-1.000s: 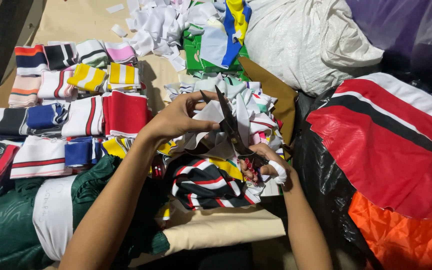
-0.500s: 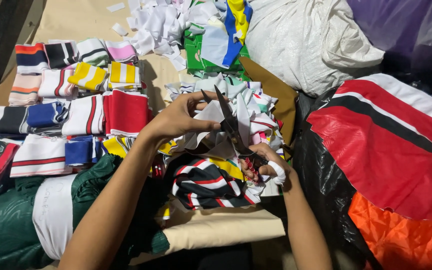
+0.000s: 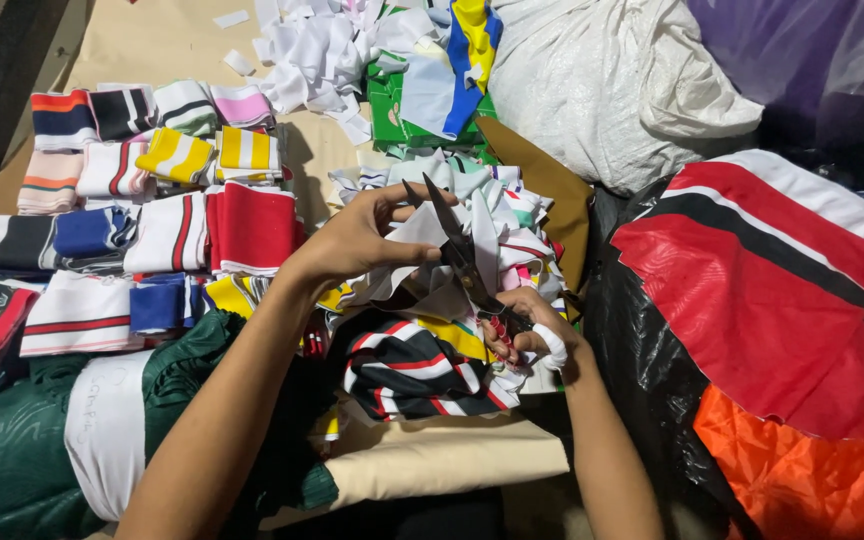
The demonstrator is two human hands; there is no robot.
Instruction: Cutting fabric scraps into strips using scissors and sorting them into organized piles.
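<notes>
Near the centre of the scene, the left hand [image 3: 357, 240] pinched a limp, light white fabric piece [image 3: 422, 232] taut by its edge while the right hand [image 3: 532, 335] gripped the scissors [image 3: 464, 255], blades parted, by their handles.

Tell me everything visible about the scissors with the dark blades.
The dark-bladed metal scissors have long, pointed blades, spread open in a narrow V, tips pointing up and away from the person. The handle loops look red where they show, mostly hidden inside the right hand, which grips them and has white wrapping on a finger. The blades stand over a white scrap of fabric that the left hand pinches and holds taut, above a heap of striped knit offcuts. Whether the blades touch the scrap cannot be told.
</notes>
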